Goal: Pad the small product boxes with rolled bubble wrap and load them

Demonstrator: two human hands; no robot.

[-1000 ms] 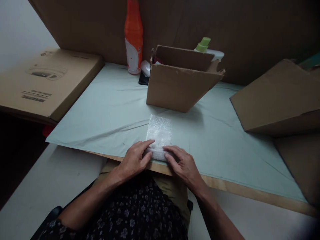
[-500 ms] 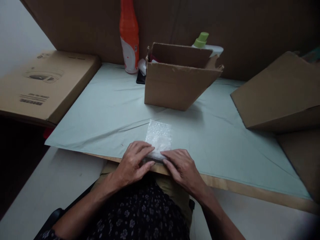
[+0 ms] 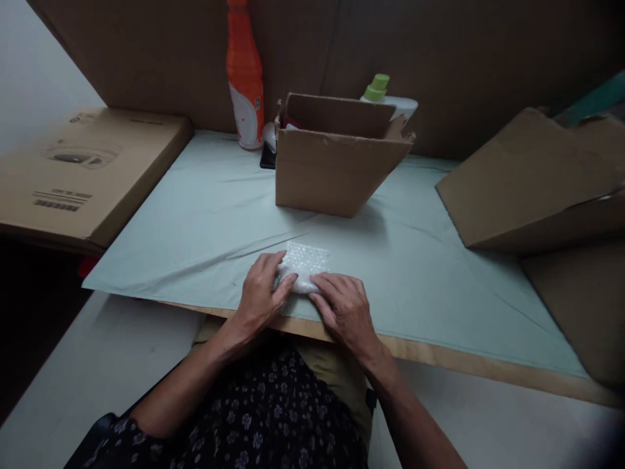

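Note:
A small piece of clear bubble wrap [image 3: 308, 257] lies near the front edge of the cloth-covered table [image 3: 205, 221], its near end folded over into a roll. At its left end, my left hand [image 3: 263, 283] holds the roll between thumb and fingers. My right hand [image 3: 344, 303] grips the right end, fingers on top and thumb on the near side. Whatever may be inside the folded part is hidden. Beyond the far flat part of the wrap stands an open cardboard box [image 3: 336, 172] with a slanted right side.
Behind the box are an orange bottle [image 3: 244, 71], a white bottle with a green cap [image 3: 377, 88] and a dark flat object [image 3: 267, 157]. A flat printed carton [image 3: 88, 169] lies on the left. Another cardboard box [image 3: 517, 189] stands on the right.
Both hands have moved away from the table's front edge, turning the near end of the bubble wrap over. Less of its flat part shows. The view has shifted slightly.

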